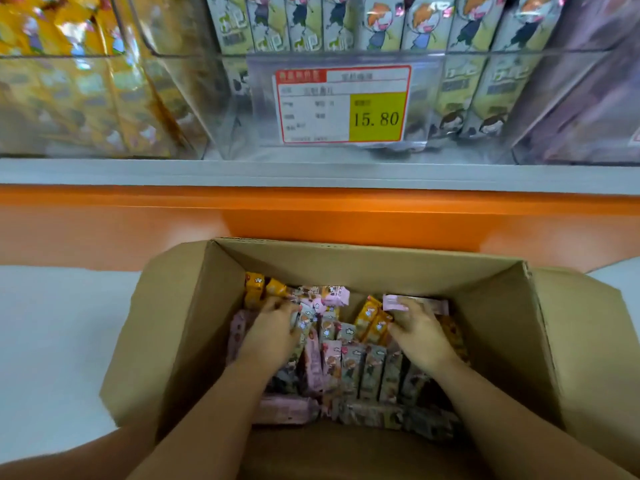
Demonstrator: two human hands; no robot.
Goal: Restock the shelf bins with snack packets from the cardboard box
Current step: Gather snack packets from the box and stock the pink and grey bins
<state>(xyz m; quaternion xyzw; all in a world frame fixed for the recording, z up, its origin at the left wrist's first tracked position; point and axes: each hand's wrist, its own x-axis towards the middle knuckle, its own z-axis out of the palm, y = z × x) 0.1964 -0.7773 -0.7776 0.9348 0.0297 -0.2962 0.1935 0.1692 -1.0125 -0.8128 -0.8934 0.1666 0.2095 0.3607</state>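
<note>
An open cardboard box (346, 265) stands on the floor below the shelf, holding several pink, yellow and green snack packets (353, 362). Both my hands are deep inside it. My left hand (273, 327) lies at the box's left, fingers curled onto yellow and pink packets (277, 292). My right hand (419, 327) grips a pink packet (398, 302) near the far right wall. Above, a clear middle shelf bin (485, 53) holds upright green packets; a left bin (69, 57) holds yellow ones.
A price tag (343, 105) reading 15.80 hangs on the middle bin's front. An orange shelf base (311, 216) runs behind the box. A purple-packet bin (595, 109) is at the right. Pale floor (52, 341) lies left of the box.
</note>
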